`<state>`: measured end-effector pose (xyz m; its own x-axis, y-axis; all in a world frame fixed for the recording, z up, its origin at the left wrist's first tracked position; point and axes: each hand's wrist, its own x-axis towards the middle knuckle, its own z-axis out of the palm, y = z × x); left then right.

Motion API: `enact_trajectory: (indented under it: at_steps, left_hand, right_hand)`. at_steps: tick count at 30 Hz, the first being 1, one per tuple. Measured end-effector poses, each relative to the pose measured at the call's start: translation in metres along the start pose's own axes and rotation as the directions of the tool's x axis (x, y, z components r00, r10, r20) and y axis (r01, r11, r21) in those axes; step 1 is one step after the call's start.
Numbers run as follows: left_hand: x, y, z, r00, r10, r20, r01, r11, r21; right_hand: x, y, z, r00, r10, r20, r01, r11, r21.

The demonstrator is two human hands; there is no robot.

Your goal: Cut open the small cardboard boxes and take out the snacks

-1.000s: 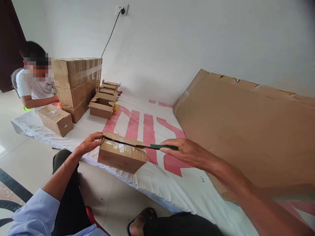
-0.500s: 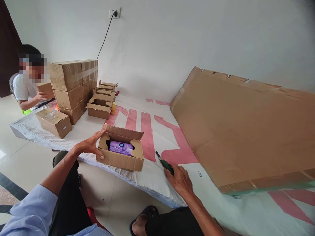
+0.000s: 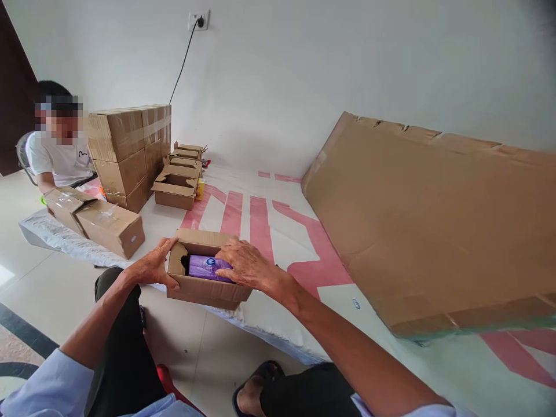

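Grip: left hand [image 3: 152, 266] clamped wide on carton [image 3: 197, 291]; right hand [image 3: 244, 260] touching purple pack [image 3: 200, 269], closure unclear.

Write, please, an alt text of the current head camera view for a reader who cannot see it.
A person's left hand holds the end of an open cardboard box, while the right hand touches a purple package inside. Stacked cartons stand farther left, near a seated person in a white shirt; a large cardboard piece is at right.

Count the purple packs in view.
1: the purple pack inside the open box held at one end by the left hand. The right hand covers part of it; others may be hidden beneath.
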<state>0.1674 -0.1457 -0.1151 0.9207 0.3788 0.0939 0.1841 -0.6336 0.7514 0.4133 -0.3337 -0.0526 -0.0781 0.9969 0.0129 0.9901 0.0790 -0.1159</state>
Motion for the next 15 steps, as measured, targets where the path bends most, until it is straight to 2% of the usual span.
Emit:
enact_trajectory:
  at_steps: [3, 7, 11, 15]
  left_hand:
    - [-0.002, -0.001, 0.005, 1.0, 0.005, -0.022, -0.005, 1.0, 0.002]
    - [0.009, 0.005, 0.023, 0.999, 0.044, -0.009, -0.044, 0.999, -0.008]
    - [0.021, 0.015, 0.04, 0.998, 0.068, 0.008, -0.068, 0.997, -0.021]
    - [0.019, 0.015, 0.041, 0.997, 0.069, -0.017, -0.07, 0.996, -0.063]
  right_hand:
    - [-0.009, 0.007, -0.006, 1.0, 0.004, -0.025, -0.008, 0.99, -0.141]
    - [-0.039, 0.016, -0.015, 0.993, 0.1, -0.06, -0.113, 0.95, -0.29]
    - [-0.059, 0.014, -0.016, 0.995, 0.088, -0.056, -0.102, 0.924, -0.368]
    - [-0.061, 0.02, -0.012, 0.989, 0.148, -0.012, -0.139, 0.894, -0.426]
